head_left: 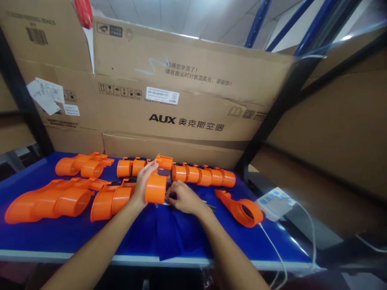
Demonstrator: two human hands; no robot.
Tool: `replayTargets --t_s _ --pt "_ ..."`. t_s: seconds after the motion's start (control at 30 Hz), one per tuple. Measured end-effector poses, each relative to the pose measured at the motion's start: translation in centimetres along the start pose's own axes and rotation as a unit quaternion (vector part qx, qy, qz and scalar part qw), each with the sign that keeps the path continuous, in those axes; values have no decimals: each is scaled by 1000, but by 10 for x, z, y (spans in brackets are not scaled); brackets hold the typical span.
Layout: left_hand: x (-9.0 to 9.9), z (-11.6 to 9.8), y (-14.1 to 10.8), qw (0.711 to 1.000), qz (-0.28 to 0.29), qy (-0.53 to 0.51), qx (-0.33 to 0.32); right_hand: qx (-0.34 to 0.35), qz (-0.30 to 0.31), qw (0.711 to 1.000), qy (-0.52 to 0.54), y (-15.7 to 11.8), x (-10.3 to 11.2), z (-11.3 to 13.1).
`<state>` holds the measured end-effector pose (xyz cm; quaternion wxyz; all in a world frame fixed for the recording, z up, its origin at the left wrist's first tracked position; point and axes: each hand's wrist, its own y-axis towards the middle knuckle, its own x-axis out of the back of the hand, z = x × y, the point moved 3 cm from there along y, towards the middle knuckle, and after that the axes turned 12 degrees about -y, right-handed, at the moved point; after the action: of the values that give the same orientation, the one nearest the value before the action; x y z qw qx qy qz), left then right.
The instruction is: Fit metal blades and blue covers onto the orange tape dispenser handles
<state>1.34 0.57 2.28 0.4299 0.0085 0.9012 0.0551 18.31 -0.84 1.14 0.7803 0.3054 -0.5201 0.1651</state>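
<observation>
My left hand [141, 186] is wrapped round the left side of an orange plastic part [156, 189], which has a wide round barrel and a smaller orange top piece with a dark part between them. The part is held above the blue table surface near the middle. Close to the right of its barrel is my right hand [182, 196], fingers curled together in a pinch; whatever they hold is hidden or too small to name. Blue flat pieces [169, 237] lie below both hands.
Rows of similar orange parts [204, 176] stand behind the hands, with more orange parts [57, 201] at left. A single orange part [246, 212] lies at right beside a white and blue box [276, 203] with a white cable. Cardboard [181, 88] walls the back.
</observation>
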Motion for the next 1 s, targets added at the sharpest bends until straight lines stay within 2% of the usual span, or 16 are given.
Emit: replayTargets --t_s 0.1,0.23,0.33,0.47,0.53,0.67,0.9,1.0 --pt "-1 1 -2 1000 -14 -12 -7 11 24 999 -23 1 -7 2" --pt "0 3 -3 1000 -23 -3 -16 8 26 999 -23 2 -8 1" --pt "1 3 -3 1000 -20 1 -21 -1 -2 1000 -2 0 -2 -1" --pt "4 5 -3 1000 -6 -3 -11 -58 -57 993 82 -4 6 -11" --pt "5 6 -4 1000 -1 -2 -5 -87 -92 979 157 -5 8 -17" --pt "5 6 -5 1000 7 13 -8 -135 -173 932 287 -5 12 -26" --pt "2 3 -6 998 33 51 -33 -161 -303 862 373 -6 26 -34" --pt "0 5 -6 995 44 72 -45 -162 -327 846 389 -7 28 -34"
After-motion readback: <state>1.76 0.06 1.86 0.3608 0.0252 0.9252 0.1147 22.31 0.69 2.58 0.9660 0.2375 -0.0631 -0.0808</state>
